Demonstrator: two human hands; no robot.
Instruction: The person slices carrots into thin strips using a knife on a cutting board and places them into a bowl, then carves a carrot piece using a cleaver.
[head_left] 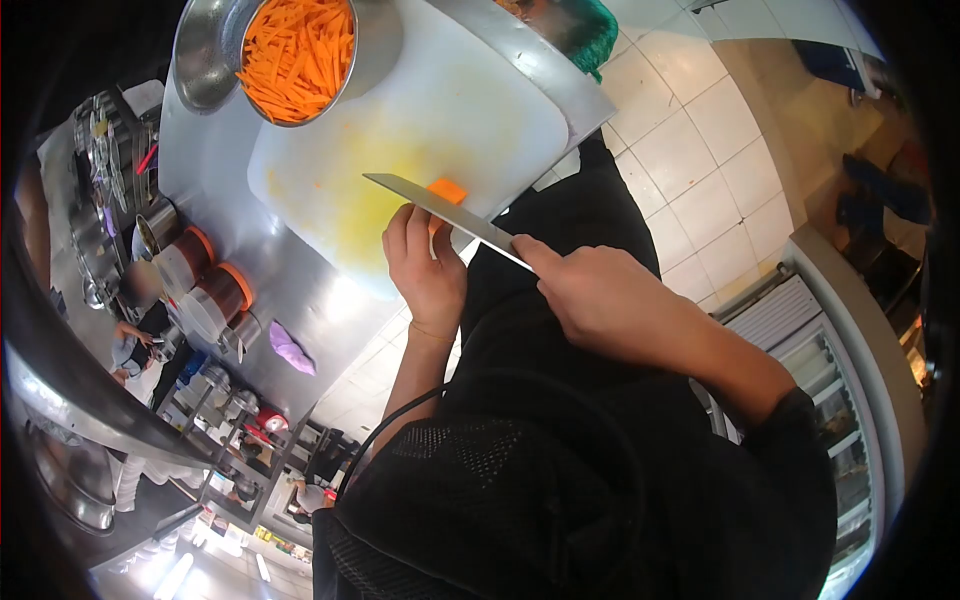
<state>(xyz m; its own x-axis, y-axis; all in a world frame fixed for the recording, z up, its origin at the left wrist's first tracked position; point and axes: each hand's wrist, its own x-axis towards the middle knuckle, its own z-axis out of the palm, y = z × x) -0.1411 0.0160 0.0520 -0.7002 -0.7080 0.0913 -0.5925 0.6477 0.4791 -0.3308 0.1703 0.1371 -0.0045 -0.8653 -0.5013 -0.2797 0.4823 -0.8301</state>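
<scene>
Head view: my right hand [590, 295] grips the knife [440, 207], blade across the carrot piece [447, 190] on the white cutting board [470, 90]; my left hand [428, 270] pinches that piece, fingers curled. Carrot strips [298, 60] fill a metal bowl [355, 55].

The steel table [320, 302] carries a crumpled purple cloth [291, 348] and, near its edge, two orange-rimmed containers [212, 304], while a green plastic bag [594, 42] sits at another edge, pale floor tiles [690, 150] spread alongside it, and a glass-fronted cabinet [848, 440] stands well apart from it.
</scene>
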